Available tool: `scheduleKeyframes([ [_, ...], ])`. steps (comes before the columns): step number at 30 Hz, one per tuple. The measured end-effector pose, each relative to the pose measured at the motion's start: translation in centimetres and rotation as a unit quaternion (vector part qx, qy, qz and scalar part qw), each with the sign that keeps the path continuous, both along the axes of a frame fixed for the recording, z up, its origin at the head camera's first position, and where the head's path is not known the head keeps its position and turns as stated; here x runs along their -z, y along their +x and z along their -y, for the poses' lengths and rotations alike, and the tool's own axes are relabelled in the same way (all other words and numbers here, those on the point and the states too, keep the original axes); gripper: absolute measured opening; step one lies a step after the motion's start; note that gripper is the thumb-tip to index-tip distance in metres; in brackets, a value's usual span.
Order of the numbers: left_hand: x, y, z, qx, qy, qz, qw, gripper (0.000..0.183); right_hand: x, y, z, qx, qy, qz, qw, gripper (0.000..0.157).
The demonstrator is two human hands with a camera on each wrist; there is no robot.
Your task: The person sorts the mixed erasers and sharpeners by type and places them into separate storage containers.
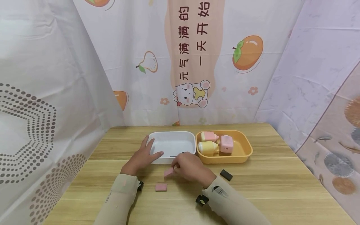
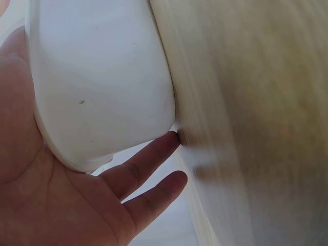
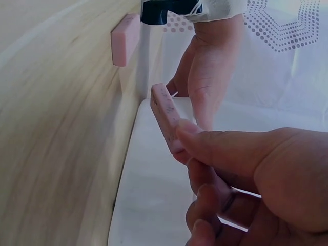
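Note:
My right hand pinches a pink eraser between thumb and fingers, just in front of the white tray. Dark smudges mark the eraser's long side in the right wrist view. A second pink eraser lies flat on the table, nearer to me. At the tray's left end rests my left hand, its palm against the corner and its fingers stretched out along the wall. Inside the tray, a thin dark item shows partly behind my right hand.
An orange tray stands right beside the white one. It holds a pink bottle-shaped piece, a yellow one and a pink cube. A black block lies on the wooden table in front. Printed curtains hang behind.

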State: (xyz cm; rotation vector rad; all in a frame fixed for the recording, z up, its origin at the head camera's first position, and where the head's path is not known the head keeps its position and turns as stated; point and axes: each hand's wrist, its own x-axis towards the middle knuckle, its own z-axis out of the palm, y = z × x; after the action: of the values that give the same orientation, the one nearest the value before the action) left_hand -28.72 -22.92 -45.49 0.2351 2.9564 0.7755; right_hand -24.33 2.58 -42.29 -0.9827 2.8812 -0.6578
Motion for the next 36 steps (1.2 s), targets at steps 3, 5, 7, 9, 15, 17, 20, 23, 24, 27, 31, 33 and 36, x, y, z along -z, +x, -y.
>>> scheduleKeyframes([
  [3,0.0,0.0,0.0,0.001,0.001,-0.002,1.0,0.106,-0.1,-0.1,-0.1,0.003,-0.009,-0.001,1.0,0.009],
  [5,0.0,0.0,0.0,0.001,0.002,-0.002,1.0,0.107,-0.1,-0.1,-0.1,0.004,-0.014,-0.002,1.0,0.01],
  [7,0.0,0.0,0.0,0.001,0.002,-0.003,1.0,0.107,-0.2,-0.2,-0.1,0.004,-0.018,-0.002,1.0,0.01],
  [9,0.0,0.0,0.0,0.001,0.002,-0.003,1.0,0.107,-0.2,-0.3,-0.1,0.004,-0.021,-0.002,1.0,0.01],
  [15,0.1,-0.1,0.0,0.001,-0.002,-0.004,1.0,0.107,-0.3,-0.5,-0.2,0.003,-0.029,0.005,1.0,0.011],
  [17,0.1,-0.2,0.0,0.001,-0.002,-0.004,1.0,0.108,-0.4,-0.5,-0.3,0.007,-0.033,0.005,0.999,0.012],
  [20,0.1,-0.2,0.0,0.001,-0.001,-0.004,1.0,0.108,-0.6,-0.6,-0.4,0.012,-0.038,0.002,0.999,0.013],
  [23,0.2,-0.2,0.0,0.005,0.005,-0.004,1.0,0.107,-0.7,-0.7,-0.6,0.019,-0.042,-0.006,0.999,0.014],
  [24,0.2,-0.1,0.1,0.007,0.006,-0.003,1.0,0.107,-0.7,-0.8,-0.6,0.021,-0.043,-0.006,0.999,0.015],
  [27,0.2,-0.1,0.0,0.01,0.008,-0.001,0.9999,0.107,-0.7,-0.9,-0.7,0.03,-0.048,-0.007,0.998,0.015],
  [31,0.1,-0.1,0.0,0.011,0.009,-0.005,0.9999,0.106,-0.8,-1.4,-0.8,0.042,-0.051,-0.013,0.998,0.013],
  [33,0.2,-0.2,0.0,0.011,0.006,-0.011,0.9999,0.106,-1.0,-1.6,-0.8,0.045,-0.051,-0.018,0.998,0.013],
  [36,0.3,-0.3,0.0,0.012,0.003,-0.013,0.9998,0.107,-1.4,-1.9,-0.8,0.045,-0.048,-0.019,0.998,0.014],
])
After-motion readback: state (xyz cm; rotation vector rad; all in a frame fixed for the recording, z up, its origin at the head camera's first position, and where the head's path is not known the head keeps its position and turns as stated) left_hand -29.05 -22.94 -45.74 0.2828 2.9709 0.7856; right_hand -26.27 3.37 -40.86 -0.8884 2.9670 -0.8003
